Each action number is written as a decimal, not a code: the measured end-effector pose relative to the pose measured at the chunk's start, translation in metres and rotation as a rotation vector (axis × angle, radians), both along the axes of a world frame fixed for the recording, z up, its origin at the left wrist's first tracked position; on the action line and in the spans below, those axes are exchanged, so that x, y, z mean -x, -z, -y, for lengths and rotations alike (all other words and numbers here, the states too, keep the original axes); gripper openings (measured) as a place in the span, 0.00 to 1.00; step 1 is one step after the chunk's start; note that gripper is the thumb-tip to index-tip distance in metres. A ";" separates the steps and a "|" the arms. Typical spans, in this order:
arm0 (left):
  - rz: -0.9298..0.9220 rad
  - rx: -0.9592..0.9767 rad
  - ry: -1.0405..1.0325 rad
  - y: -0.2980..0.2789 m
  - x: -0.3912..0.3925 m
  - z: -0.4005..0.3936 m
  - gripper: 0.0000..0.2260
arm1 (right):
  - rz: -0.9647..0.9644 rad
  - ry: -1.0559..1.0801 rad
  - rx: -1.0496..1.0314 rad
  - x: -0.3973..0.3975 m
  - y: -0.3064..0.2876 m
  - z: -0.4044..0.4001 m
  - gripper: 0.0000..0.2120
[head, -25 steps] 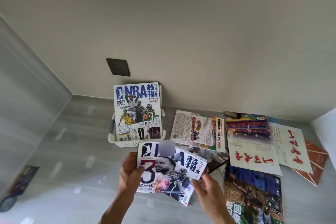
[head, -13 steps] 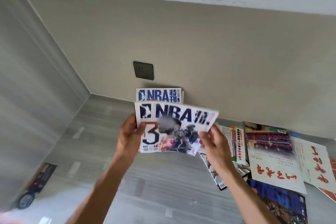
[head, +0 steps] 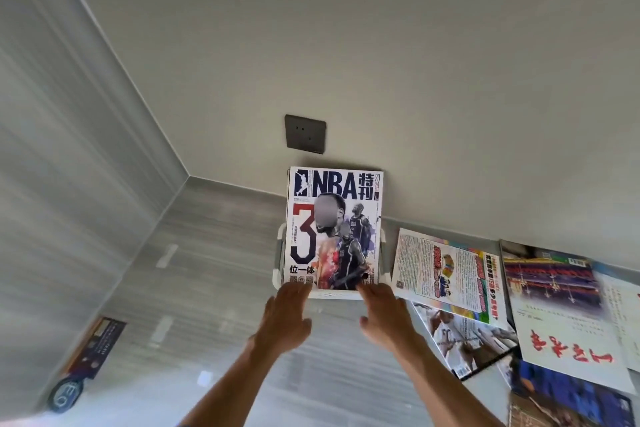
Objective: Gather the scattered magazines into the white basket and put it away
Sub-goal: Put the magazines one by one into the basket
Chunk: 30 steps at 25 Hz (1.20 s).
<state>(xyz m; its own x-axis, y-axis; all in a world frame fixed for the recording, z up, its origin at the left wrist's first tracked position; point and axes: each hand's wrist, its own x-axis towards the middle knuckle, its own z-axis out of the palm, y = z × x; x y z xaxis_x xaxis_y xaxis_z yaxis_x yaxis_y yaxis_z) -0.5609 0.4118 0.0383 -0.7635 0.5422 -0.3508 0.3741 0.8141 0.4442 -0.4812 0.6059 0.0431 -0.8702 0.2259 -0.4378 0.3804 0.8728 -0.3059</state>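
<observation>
The white basket sits on the grey floor against the beige wall. A "3" NBA magazine stands upright in it, covering another magazine behind. My left hand and my right hand are just in front of the basket, palms down, fingers spread. Their fingertips reach the magazine's lower edge without gripping it. Several loose magazines lie to the right: a colourful one, a sports one, a white one with red characters and a blue one.
A dark wall socket is above the basket. Another magazine and a dark round object lie by the left wall. Bare grey floor stretches between them and the basket.
Both hands carried the "3" magazine forward from in front of me and stood it in the basket, then let it go. The view moved closer to the basket.
</observation>
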 end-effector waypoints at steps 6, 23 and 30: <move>-0.059 0.183 0.009 -0.013 -0.020 -0.005 0.18 | 0.009 0.004 -0.053 -0.034 -0.002 0.010 0.21; 0.502 -0.595 -0.561 -0.020 -0.031 -0.036 0.29 | -0.308 0.747 0.839 -0.104 -0.015 -0.051 0.37; 0.484 -1.061 -0.459 -0.045 -0.072 -0.006 0.25 | -0.591 0.576 0.869 -0.123 -0.041 -0.034 0.26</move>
<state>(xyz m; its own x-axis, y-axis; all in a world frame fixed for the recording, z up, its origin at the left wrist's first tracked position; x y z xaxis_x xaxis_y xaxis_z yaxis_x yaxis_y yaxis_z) -0.4893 0.4177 0.0831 -0.8716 0.4471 -0.2010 -0.2330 -0.0171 0.9723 -0.3579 0.6403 0.0846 -0.8559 0.4755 -0.2035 0.2497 0.0354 -0.9677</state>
